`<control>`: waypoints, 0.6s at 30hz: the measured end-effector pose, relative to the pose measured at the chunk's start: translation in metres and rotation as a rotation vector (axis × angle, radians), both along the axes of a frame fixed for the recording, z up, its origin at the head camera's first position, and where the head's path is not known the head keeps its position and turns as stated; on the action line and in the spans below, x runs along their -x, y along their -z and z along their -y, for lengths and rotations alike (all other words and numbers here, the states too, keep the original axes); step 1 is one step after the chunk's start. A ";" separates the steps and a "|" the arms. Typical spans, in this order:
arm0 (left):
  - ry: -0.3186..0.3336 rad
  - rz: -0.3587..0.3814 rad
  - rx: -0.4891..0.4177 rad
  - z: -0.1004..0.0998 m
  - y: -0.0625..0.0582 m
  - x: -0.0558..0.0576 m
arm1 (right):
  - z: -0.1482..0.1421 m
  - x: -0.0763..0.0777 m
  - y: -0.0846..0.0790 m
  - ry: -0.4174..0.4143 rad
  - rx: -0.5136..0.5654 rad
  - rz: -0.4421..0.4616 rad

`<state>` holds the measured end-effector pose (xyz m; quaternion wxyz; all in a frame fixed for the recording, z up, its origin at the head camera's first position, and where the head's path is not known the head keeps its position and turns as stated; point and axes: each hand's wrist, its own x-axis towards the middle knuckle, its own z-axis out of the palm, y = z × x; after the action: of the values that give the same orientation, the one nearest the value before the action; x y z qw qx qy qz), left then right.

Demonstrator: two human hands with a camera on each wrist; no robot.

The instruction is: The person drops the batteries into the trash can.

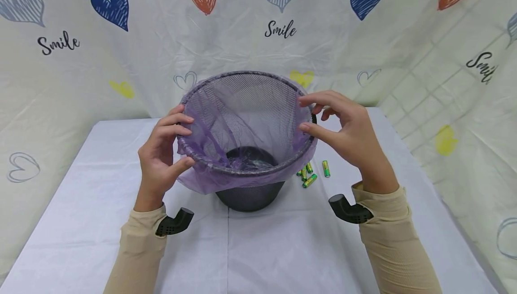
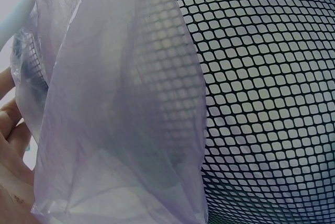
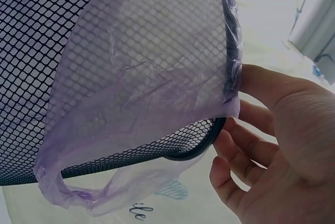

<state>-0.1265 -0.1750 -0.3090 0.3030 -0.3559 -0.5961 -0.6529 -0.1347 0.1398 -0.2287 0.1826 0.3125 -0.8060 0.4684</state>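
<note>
A black mesh wastebasket stands on the table, its mouth facing up toward me. A thin purple garbage bag lines it and folds over the rim, hanging loosely outside at the front and left. My left hand holds the bag at the left rim, fingertips over the edge and thumb at the near side. At the right rim, my right hand pinches the bag's edge, thumb and index finger over the rim, other fingers outside. In the right wrist view, a stretch of bare rim shows beside the fingers.
Several green and yellow batteries lie on the white-covered table, right of the wastebasket. A white curtain printed with hearts and words hangs behind. Black wrist camera mounts stick out from both sleeves.
</note>
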 end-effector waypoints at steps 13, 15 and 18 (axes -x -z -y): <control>0.002 0.005 0.007 0.000 0.000 0.000 | -0.011 0.000 0.005 0.023 0.071 0.010; 0.000 0.007 0.009 0.001 0.000 0.000 | -0.013 0.000 0.006 0.023 0.079 0.009; 0.000 0.009 0.012 0.001 0.000 0.000 | -0.015 0.000 0.008 0.020 0.092 0.006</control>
<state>-0.1261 -0.1759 -0.3095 0.2981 -0.3545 -0.6016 -0.6508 -0.1350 0.1546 -0.2363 0.1991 0.2940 -0.7872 0.5041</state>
